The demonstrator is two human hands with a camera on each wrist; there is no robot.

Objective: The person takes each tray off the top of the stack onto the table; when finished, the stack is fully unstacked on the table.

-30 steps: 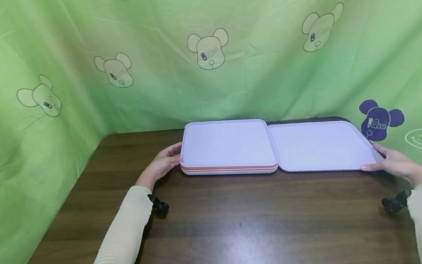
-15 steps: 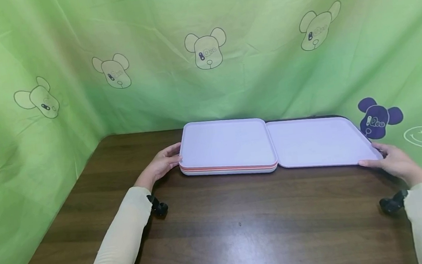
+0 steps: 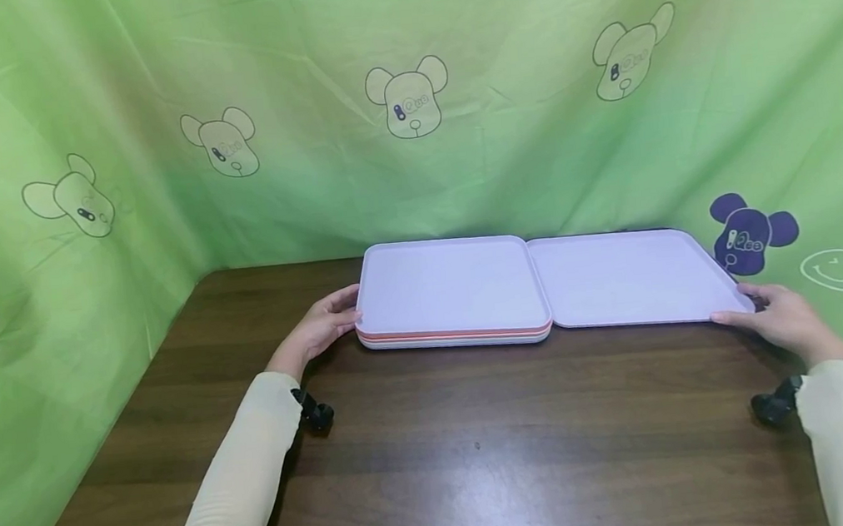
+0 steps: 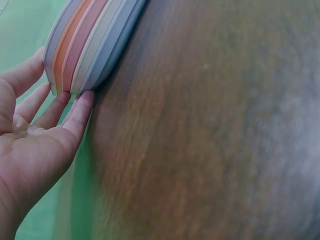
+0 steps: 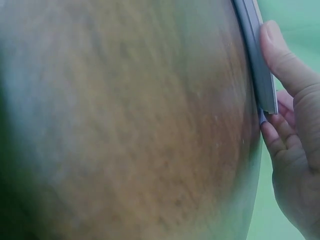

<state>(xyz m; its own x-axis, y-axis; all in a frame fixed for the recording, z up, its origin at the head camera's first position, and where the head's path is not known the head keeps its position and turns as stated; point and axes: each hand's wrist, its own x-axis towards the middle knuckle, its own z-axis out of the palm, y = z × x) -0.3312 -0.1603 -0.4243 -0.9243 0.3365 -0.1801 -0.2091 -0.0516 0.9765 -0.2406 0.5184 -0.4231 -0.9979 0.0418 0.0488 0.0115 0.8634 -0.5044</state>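
Note:
A stack of several rectangular trays (image 3: 448,287) lies at the back of the table, its top one pale lilac. Orange, pink, cream and bluish rims show along its side in the left wrist view. My left hand (image 3: 320,324) is at the stack's left side, with relaxed, spread fingertips (image 4: 86,99) touching the rims. To the right, a single lilac tray (image 3: 633,278) lies against the stack, lower than its top. My right hand (image 3: 786,319) holds this tray by its near right corner, thumb (image 5: 280,57) on the near edge and fingers around the right side.
The trays lie on a dark wood-grain table (image 3: 437,445). A green curtain (image 3: 307,164) printed with bear heads hangs right behind the table's back edge and along the left side. Black wrist devices (image 3: 776,403) sit below both sleeves.
My right hand has slid the single tray away from me along the stack's right side, toward the curtain. My left hand stays at the stack, which has hardly moved.

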